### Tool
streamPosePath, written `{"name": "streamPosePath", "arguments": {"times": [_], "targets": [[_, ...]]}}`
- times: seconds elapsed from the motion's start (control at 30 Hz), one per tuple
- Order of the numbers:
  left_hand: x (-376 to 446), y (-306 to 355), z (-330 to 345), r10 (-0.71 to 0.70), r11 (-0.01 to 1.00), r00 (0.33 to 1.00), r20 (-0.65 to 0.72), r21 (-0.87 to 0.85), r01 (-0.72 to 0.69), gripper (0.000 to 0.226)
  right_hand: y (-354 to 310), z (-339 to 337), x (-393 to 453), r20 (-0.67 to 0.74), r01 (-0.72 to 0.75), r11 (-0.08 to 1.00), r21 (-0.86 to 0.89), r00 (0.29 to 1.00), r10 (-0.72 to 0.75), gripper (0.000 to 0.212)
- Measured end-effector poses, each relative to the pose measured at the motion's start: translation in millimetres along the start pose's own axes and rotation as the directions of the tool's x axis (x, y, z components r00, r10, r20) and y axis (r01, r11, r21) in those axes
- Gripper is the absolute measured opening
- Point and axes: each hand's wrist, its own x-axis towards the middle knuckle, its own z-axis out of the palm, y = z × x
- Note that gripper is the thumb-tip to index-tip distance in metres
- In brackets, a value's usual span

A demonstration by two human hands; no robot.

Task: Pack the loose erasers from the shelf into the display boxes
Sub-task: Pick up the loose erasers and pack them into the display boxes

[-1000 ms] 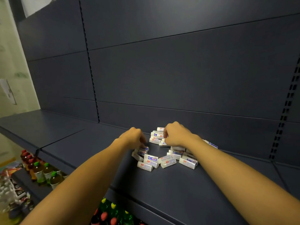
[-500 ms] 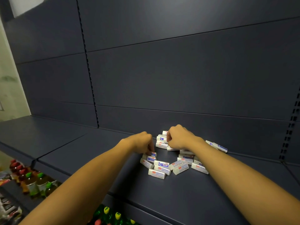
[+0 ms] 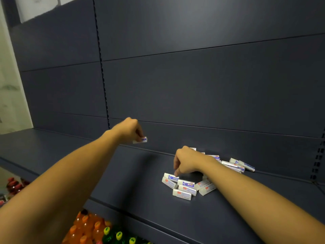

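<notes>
The fingers (image 3: pixel 139 133) of the left hand (image 3: pixel 129 128) are curled down and pinch one small white rectangular eraser with a blue and red printed sleeve (image 3: pixel 140 140), which sticks out from the fingertips toward the pile and hangs in the air above the dark blue-grey metal shelf (image 3: pixel 123 182), well apart from the pile and to its left. The fingers (image 3: pixel 176 170) of the right hand (image 3: pixel 187 162) are bent downward and drawn close together, with the tips at the top edge of the nearest white eraser of the pile of loose white erasers in printed sleeves (image 3: pixel 186 186); from this angle it is hard to tell whether they already pinch that eraser or only touch it. The right hand hovers right over the middle of the pile, with its forearm crossing the pile's right part. The pile lies on the shelf close to the dark panelled back wall (image 3: pixel 193 94); a few erasers are heaped in front of the hand, and others are strewn behind the wrist, up against the foot of the back wall. Below the pile, under the front edge of the shelf, stand orange plastic drink bottles (image 3: pixel 84 229) and bottles with yellow-green caps (image 3: pixel 119 235).
</notes>
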Motion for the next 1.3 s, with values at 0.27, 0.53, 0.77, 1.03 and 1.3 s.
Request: {"name": "streamPosePath", "arguments": {"times": [0.27,0.53,0.77,1.03,1.3], "targets": [[-14.9,-25.5,-6.3,-0.034,0.999,0.999,0.012,0.011,0.034,0.009,-20.3,15.9,10.1,0.024,0.005,0.997,-0.071,1.0,-0.003,0.018],[-12.9,-16.9,3.5,0.023,1.0,0.998,0.06,0.008,-0.024,0.014,-20.8,-13.3,5.5,-0.104,-0.086,0.98,-0.178,0.992,0.068,0.014],[9.4,21.9,15.4,0.112,0.992,0.993,0.042,-0.056,-0.11,0.008,14.6,-49.7,-23.3,-0.298,-0.293,0.948,-0.121,0.922,0.247,0.009],[36.3,108.2,36.5,0.301,0.948,0.952,0.05,-0.12,-0.294,0.009,47.2,-53.5,-94.6,-0.388,-0.542,0.828,-0.143,0.801,0.457,0.016],[29.7,198.9,52.9,0.476,0.872,0.878,0.056,-0.164,-0.462,0.007,63.3,-55.3,-180.8,-0.388,-0.707,0.687,-0.168,0.688,0.613,0.018]]}}
